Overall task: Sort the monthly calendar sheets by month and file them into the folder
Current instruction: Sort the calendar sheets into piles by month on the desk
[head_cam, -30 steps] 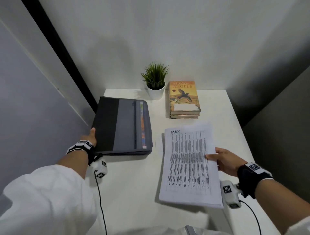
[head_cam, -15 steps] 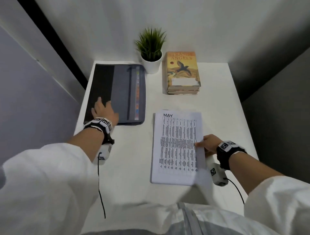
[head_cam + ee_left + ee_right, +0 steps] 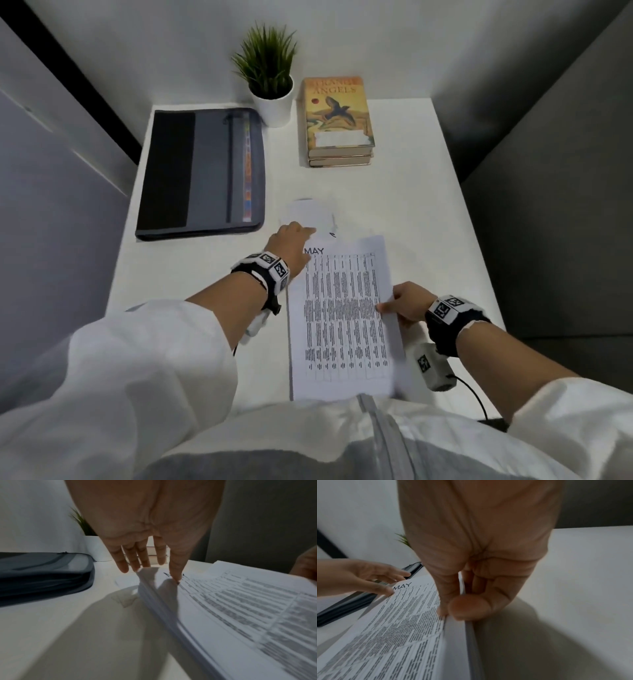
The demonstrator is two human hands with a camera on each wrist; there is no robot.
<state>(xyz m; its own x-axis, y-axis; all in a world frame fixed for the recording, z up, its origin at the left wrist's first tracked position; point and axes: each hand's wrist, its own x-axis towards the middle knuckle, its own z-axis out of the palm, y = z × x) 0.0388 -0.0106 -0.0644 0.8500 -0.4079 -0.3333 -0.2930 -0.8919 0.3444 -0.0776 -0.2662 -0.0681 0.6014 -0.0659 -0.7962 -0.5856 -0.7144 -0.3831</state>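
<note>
A stack of calendar sheets (image 3: 342,318) with MAY on top lies on the white desk (image 3: 404,212) in front of me. My right hand (image 3: 387,306) pinches the stack's right edge, thumb on top and fingers underneath (image 3: 448,609). Over the stack's far left corner reaches my left hand (image 3: 301,233), its fingers straight. In the left wrist view its thumb (image 3: 175,577) touches the top sheet and the corner curls up against the fingers. The dark grey zip folder (image 3: 202,171) lies shut at the back left, apart from both hands.
A potted plant (image 3: 270,78) and a pile of books (image 3: 337,120) stand at the back of the desk. A blurred white paper (image 3: 308,212) shows just beyond the stack. Grey walls close in on three sides.
My left hand has left the folder and moved right to the far left corner of the stack. My right hand keeps its hold on the right edge.
</note>
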